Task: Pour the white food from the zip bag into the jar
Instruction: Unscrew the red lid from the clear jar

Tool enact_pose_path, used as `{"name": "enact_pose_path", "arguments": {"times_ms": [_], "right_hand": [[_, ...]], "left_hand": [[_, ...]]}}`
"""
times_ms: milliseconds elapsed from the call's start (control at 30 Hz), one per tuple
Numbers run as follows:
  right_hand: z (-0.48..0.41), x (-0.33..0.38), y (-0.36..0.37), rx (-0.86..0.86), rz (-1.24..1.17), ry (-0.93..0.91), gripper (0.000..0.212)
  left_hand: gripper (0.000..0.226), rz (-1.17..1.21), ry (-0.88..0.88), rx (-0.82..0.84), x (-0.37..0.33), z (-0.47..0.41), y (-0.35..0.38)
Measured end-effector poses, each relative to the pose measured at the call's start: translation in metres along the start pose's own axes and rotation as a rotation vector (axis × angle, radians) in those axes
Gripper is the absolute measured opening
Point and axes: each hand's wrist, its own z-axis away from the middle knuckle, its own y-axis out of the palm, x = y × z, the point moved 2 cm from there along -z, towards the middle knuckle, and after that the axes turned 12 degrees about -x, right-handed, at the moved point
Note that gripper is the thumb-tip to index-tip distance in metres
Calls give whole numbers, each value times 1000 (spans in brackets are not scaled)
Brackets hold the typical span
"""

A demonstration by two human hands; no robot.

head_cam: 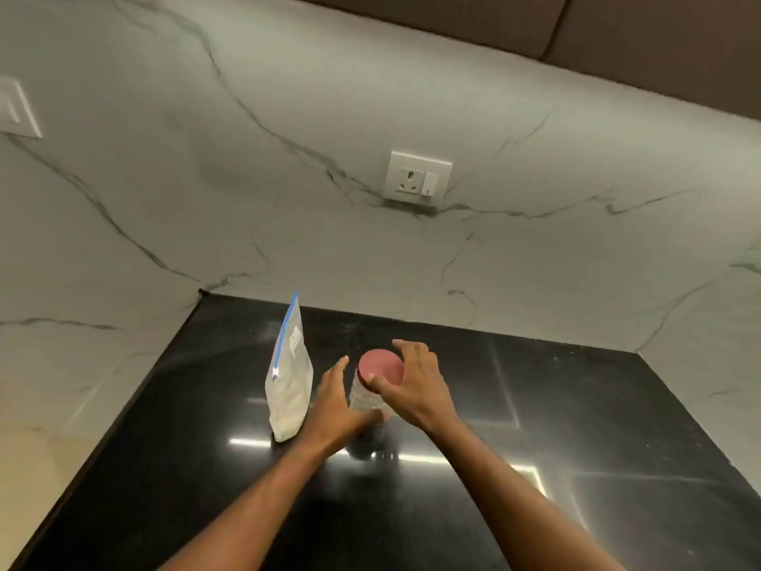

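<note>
A clear zip bag (289, 389) with a blue zip strip stands upright on the black counter, its lower half full of white food. Just right of it stands a clear ribbed jar (365, 399) closed by a red lid (379, 368). My left hand (335, 405) wraps the jar's left side low down, fingers spread around it. My right hand (414, 383) is over the lid from the right, thumb and fingers curled on the lid's rim.
The glossy black counter (535, 467) ends at a marble wall behind and at the left. A white wall socket (416, 177) sits above the jar, and a switch plate (16, 109) is at the far left.
</note>
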Motion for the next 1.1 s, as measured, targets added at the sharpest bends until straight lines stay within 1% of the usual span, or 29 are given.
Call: {"name": "enact_pose_path", "arguments": {"times_ms": [67, 133, 167, 267, 300, 400, 467, 600, 667, 733, 800, 833, 867, 900, 933, 1000, 1033, 1067, 1100], "right_hand": [[-8, 1, 13, 27, 148, -19, 90], [-12, 0, 26, 55, 233, -5, 95], [-15, -2, 32, 48, 268, 1, 97], [-17, -1, 39, 7, 333, -6, 97], [-19, -1, 40, 0, 346, -4, 95], [-24, 2, 40, 21, 375, -6, 91], [-30, 4, 35, 65, 375, -14, 87], [-43, 8, 24, 207, 344, -52, 85], [-49, 14, 16, 342, 333, -123, 84], [-55, 19, 8, 516, 331, -230, 82], [-61, 23, -2, 663, 264, -262, 73], [-64, 25, -5, 702, 201, -246, 65], [-65, 27, -7, 696, 157, -228, 59], [-66, 28, -7, 645, 173, -213, 60], [-66, 27, -6, 562, 263, -206, 67], [-65, 25, -2, 415, 550, -215, 84], [-63, 24, 1, 382, 651, -224, 86], [-62, 23, 4, 373, 692, -232, 85], [-63, 24, 7, 380, 679, -240, 79]], "left_hand": [[134, 2, -13, 20, 8, -12, 7], [141, 7, -25, 53, 17, -22, 16], [139, 10, -17, 51, 21, -27, 21], [113, -5, 77, 29, 30, -31, 30], [109, -26, 107, 24, 31, -32, 31], [104, -79, 169, 0, 36, -32, 33], [100, -97, 166, -1, 37, -35, 31], [89, -111, 135, 23, 37, -39, 30], [90, -102, 138, 31, 37, -39, 27], [93, -100, 140, 27, 36, -39, 25], [93, -102, 151, 33, 35, -39, 25], [91, -106, 157, 34, 35, -39, 26], [87, -111, 160, 32, 36, -39, 26], [83, -115, 160, 29, 37, -40, 27], [81, -116, 160, 22, 39, -40, 28], [84, -123, 163, 1, 42, -41, 30], [87, -129, 164, -7, 42, -41, 31], [89, -134, 165, -9, 42, -41, 31], [91, -137, 162, -10, 41, -40, 31]]}}
